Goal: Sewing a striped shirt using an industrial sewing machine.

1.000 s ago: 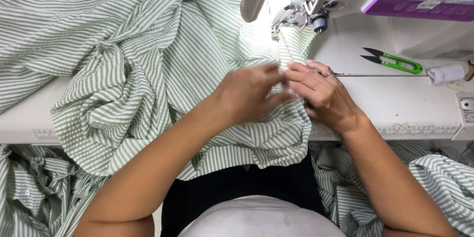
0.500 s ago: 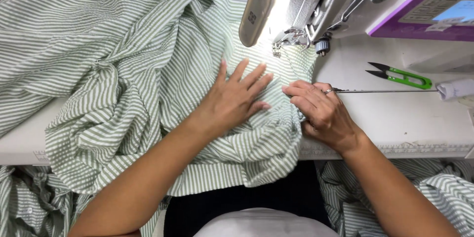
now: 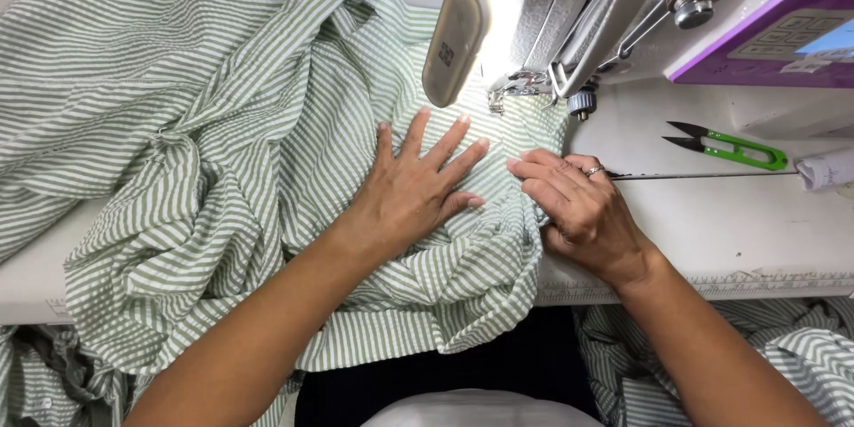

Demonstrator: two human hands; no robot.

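A large green-and-white striped fabric (image 3: 205, 151) is heaped across the white sewing table (image 3: 738, 231) and reaches under the sewing machine (image 3: 623, 9). My left hand (image 3: 418, 182) lies flat on the cloth with its fingers spread, just in front of the presser foot (image 3: 511, 89). To its right, my right hand (image 3: 578, 209), with a ring on one finger, pinches the edge of the fabric with curled fingers. Part of the cloth hangs over the table's near edge.
Green-handled thread snips (image 3: 734, 149) lie on the table to the right of the machine. A thin metal rod (image 3: 703, 175) runs from my right hand toward a white object (image 3: 827, 169) at the right edge. More striped fabric (image 3: 801, 365) hangs below the table.
My left hand has opened and flattened onto the cloth, sliding toward the presser foot. My right hand has stayed at the fabric's edge. The view has shifted closer to the machine.
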